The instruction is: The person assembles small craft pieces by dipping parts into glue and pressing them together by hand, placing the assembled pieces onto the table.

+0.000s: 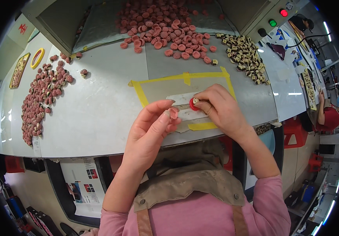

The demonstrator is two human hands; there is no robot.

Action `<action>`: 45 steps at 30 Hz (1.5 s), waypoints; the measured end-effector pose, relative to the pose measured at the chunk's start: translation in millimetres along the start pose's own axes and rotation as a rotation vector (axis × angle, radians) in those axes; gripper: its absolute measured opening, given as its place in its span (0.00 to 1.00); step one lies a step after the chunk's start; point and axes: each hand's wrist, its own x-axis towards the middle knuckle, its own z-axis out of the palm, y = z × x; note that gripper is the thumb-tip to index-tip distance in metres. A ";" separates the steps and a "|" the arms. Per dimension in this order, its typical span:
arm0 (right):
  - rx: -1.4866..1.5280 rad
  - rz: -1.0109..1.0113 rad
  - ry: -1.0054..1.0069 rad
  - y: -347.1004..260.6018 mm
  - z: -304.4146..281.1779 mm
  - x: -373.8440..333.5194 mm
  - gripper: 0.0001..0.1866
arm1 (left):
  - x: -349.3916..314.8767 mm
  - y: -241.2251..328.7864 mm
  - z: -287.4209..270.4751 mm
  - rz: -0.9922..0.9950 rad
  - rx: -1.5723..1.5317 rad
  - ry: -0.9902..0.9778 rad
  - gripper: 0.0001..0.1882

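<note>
My left hand pinches a small hollow pink cup-shaped piece between thumb and fingers, just above the table. My right hand is closed with thumb and forefinger on a small cream piece. That piece is at a small red round holder, partly covered by the fingers; whether it sits inside or just above cannot be told. Under both hands lies a pale board within a yellow tape outline on the grey table. The two hands are close together but apart.
Loose pink cups spill from a box-like machine opening at the back. Cream-and-dark pieces are heaped at right, finished-looking pink-and-dark pieces at left. A yellow tape roll lies beside a tray. A co-worker in red sits far right.
</note>
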 end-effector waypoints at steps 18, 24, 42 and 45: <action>0.356 -0.008 0.260 -41.3 30.0 -8.7 0.10 | 0.1 -29.7 12.3 0.404 0.414 0.090 0.12; 0.264 -0.084 0.333 -36.7 34.8 -14.8 0.13 | -1.8 -20.1 12.9 0.318 0.379 0.043 0.13; 0.254 -0.070 0.237 -28.1 27.9 -18.2 0.20 | 6.2 -15.7 21.3 0.222 0.588 -0.059 0.29; 0.246 -0.052 0.169 -29.7 19.5 -16.5 0.21 | 7.0 1.1 17.2 0.134 0.659 -0.035 0.27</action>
